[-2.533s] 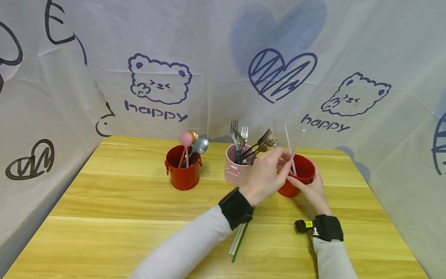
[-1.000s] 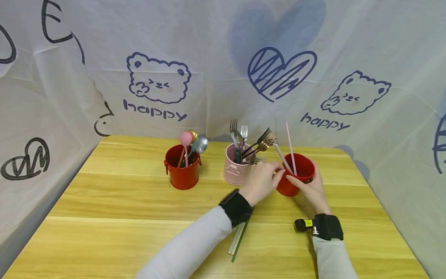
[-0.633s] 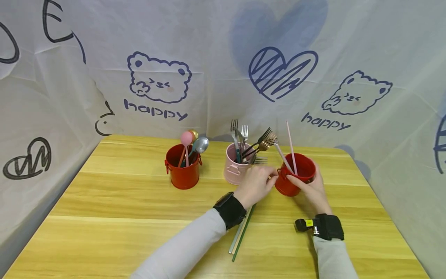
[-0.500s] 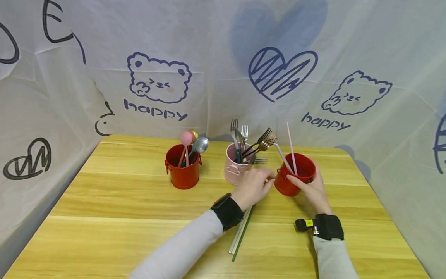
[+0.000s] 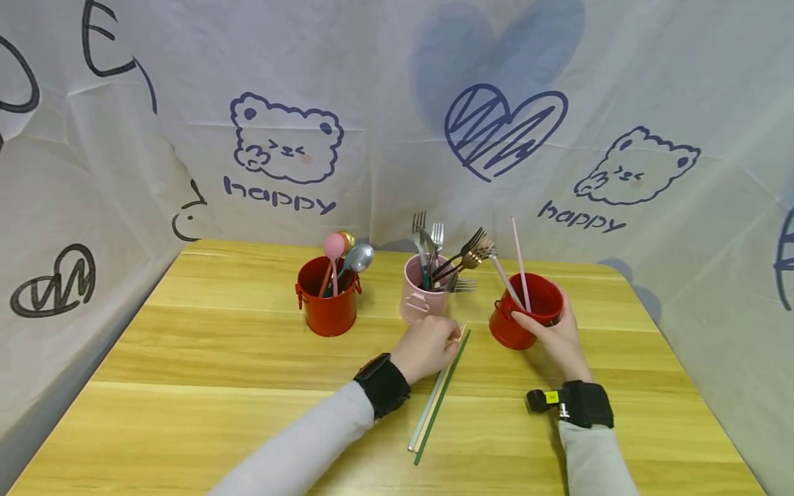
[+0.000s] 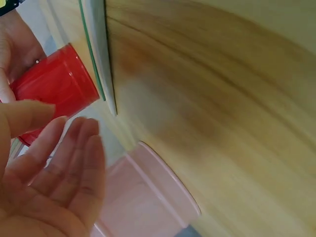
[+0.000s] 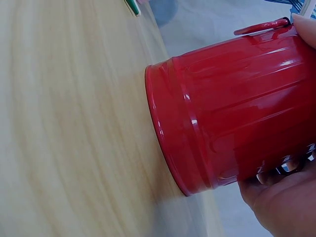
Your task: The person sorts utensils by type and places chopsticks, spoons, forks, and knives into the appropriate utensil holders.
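My right hand [image 5: 558, 337] grips the right red bucket [image 5: 513, 332], its thumb over the near rim and fingers round the far side. Two pale pink chopsticks [image 5: 520, 262] lean in that bucket. My left hand [image 5: 428, 349], fingers loosely bent, hovers by the upper ends of several chopsticks [image 5: 442, 393], green and pale ones, lying side by side on the table. In the left wrist view, nothing sits between the thumb and fingers of the left hand [image 6: 54, 182]. Close behind it stands a pink bucket [image 5: 417, 303] full of forks [image 5: 474, 258].
At the left stands another red bucket [image 5: 329, 317] holding several spoons [image 5: 360, 258]. All this is on a wooden table [image 5: 217, 386], with a white drawn-on cloth [image 5: 384, 103] hanging behind and at the sides.
The left hand let a pink chopstick down into the right bucket, released it, and came left and nearer to the chopsticks on the table. The right hand kept its grip on the bucket.
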`<state>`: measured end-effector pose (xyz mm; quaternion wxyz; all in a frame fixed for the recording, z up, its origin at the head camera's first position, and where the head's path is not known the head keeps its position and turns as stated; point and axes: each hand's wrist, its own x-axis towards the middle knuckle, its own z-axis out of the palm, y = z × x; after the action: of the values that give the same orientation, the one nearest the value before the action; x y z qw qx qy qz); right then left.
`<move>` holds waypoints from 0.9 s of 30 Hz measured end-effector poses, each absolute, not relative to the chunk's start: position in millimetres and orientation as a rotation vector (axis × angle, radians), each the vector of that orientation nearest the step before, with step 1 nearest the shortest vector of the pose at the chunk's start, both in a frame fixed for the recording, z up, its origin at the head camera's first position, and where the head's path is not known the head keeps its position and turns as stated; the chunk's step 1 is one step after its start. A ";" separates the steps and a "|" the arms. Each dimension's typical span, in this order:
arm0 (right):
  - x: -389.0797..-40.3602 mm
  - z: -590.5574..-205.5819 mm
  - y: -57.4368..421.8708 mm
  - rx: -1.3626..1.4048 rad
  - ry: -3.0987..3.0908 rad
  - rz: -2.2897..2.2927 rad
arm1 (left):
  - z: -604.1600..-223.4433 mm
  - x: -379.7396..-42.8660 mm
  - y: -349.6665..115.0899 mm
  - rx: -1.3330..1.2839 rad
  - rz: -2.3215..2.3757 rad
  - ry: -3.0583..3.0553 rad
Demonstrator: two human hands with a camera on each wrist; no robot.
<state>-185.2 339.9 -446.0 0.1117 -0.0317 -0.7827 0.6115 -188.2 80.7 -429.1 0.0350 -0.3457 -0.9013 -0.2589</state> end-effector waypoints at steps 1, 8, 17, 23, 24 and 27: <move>-185.4 -446.0 340.0 -0.092 -2.301 1.790 | -429.7 -188.0 79.3 -1.058 -0.788 -2.792; -185.7 -446.0 340.0 -0.101 -2.306 1.785 | -432.3 -184.7 74.3 -1.025 -0.696 -2.928; -185.2 -445.9 339.0 -0.105 -2.323 1.768 | -429.2 -174.4 71.7 -0.977 -0.536 -3.127; -185.5 -446.0 339.8 -0.095 -2.318 1.764 | -429.1 -169.5 74.6 -0.968 -0.434 -3.193; -185.7 -446.2 340.0 -0.094 -2.318 1.765 | -428.9 -168.7 75.2 -0.958 -0.415 -3.204; -185.4 -446.6 340.5 -0.094 -2.321 1.764 | -427.6 -166.9 77.0 -0.932 -0.365 -3.225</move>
<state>-185.4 340.5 -446.6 0.1120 -0.0320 -0.7907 0.6010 -166.9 77.0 -427.6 -0.1174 -0.2741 -0.9485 -0.1072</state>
